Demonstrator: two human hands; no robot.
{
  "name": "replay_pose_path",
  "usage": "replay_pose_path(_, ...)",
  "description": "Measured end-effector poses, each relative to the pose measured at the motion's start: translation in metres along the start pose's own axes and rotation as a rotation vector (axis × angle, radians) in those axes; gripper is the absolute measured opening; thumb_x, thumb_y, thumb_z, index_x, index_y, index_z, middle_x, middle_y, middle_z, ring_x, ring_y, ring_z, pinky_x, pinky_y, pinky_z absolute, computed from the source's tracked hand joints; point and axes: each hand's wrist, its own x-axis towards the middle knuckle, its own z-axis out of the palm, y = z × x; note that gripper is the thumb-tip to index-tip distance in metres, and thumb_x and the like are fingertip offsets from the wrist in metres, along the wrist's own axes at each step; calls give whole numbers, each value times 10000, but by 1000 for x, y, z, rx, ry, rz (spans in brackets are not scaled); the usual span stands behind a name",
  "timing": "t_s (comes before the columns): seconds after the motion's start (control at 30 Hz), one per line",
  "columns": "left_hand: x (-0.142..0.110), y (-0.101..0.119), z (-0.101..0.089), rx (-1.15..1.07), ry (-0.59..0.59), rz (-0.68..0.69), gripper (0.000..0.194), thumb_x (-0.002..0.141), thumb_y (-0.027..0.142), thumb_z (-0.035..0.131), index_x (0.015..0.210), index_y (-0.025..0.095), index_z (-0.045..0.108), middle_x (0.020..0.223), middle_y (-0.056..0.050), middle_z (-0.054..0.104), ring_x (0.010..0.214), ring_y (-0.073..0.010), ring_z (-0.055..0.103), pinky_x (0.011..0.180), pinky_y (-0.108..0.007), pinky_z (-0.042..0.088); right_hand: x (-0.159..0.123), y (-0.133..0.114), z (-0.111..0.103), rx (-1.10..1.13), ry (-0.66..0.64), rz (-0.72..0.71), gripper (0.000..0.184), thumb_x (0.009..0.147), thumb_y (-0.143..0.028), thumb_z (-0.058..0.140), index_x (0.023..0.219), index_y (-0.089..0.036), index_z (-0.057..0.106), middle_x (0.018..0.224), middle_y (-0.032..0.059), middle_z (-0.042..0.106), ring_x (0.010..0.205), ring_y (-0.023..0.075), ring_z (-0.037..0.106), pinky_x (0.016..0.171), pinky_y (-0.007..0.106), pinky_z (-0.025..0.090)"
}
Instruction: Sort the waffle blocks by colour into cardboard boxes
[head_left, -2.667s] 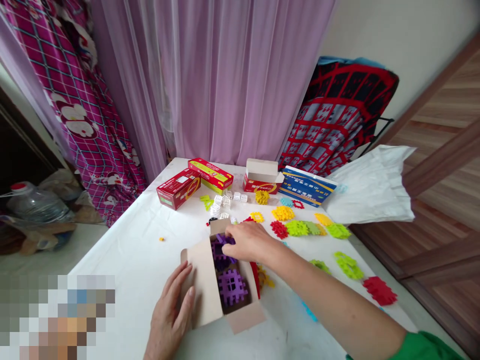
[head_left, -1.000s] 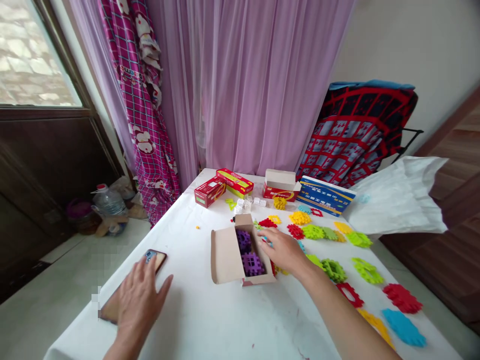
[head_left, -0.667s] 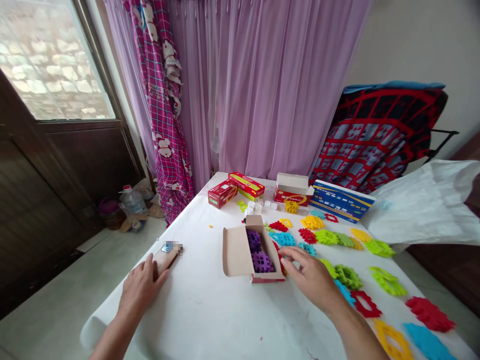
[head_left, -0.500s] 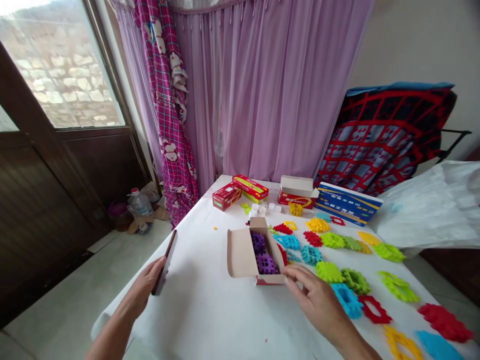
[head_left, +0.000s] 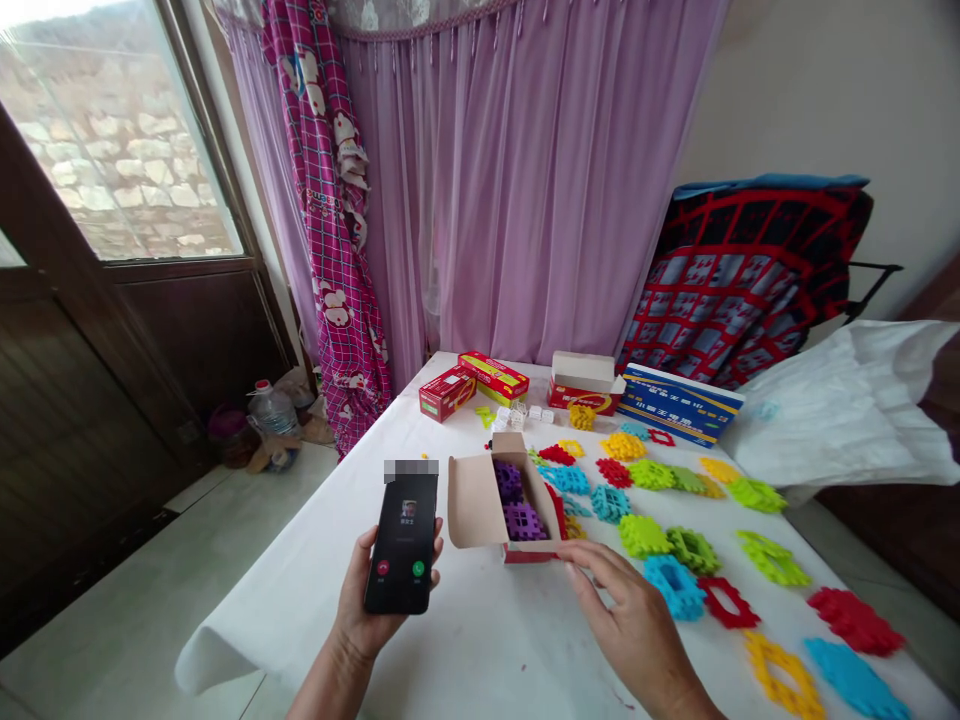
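A black smartphone is held in my left hand, its screen turned up and showing an incoming call with a red and a green button. My right hand touches the near right corner of an open cardboard box. Its fingers are stretched out and grip nothing. Inside the box lie purple interlocking foam-like pieces. Just right of the hand are a light blue piece and a red frame piece.
Several coloured pieces spread over the table's right side, among them a red one. Behind stand red boxes, an opened red box and a blue box. A white plastic bag bulges at the right edge.
My left hand has moved right with the phone and turned it from edge-on to face me. My right hand stays at the box corner. The view has shifted slightly.
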Motion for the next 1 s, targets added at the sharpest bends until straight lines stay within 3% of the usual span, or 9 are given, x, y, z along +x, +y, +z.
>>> replay_pose_path(0.17, 3, -7, 4, -38, -66, -40, 530, 856, 471, 462, 1232, 125, 600, 1245, -148, 647, 1070, -254, 628, 880, -401, 484, -12, -41, 32, 42, -64, -182, 237, 902, -192, 475, 1058, -225, 651, 988, 65, 722, 907, 188, 679, 794, 314, 578)
replay_pose_path(0.33, 2, -13, 5, 17, -100, -44, 524, 911, 459, 376, 1224, 112, 615, 1186, -156, 676, 1100, -276, 626, 938, -437, 469, -20, -70, 62, -24, -76, -350, 428, 835, -250, 585, 1258, -192, 562, 1378, 155, 504, 1262, 290, 481, 974, 458, 486)
replay_pose_path(0.47, 1, -17, 4, 58, -97, -49, 548, 925, 489, 352, 1220, 116, 624, 1182, -160, 679, 1156, -297, 598, 990, -473, 438, -22, -75, 72, -51, -110, -366, 504, 818, -320, 624, 1301, -210, 532, 1511, 165, 309, 1375, 340, 313, 1026, 531, 408)
replay_pose_path(0.57, 1, -18, 3, 64, -87, -61, 558, 925, 497, 348, 1220, 114, 626, 1203, -158, 671, 1179, -298, 584, 1006, -474, 431, -23, -75, 74, -73, -135, -354, 525, 819, -366, 630, 1314, -228, 522, 1543, 159, 246, 1394, 359, 265, 1036, 560, 378)
replay_pose_path(1.0, 0, -23, 6, 31, -53, -69, 556, 916, 489, 381, 1227, 94, 617, 1180, -149, 684, 1184, -292, 583, 1013, -451, 431, -25, -76, 75, -92, -143, -326, 489, 822, -357, 634, 1288, -233, 547, 1516, 156, 310, 1389, 358, 269, 1050, 567, 353)
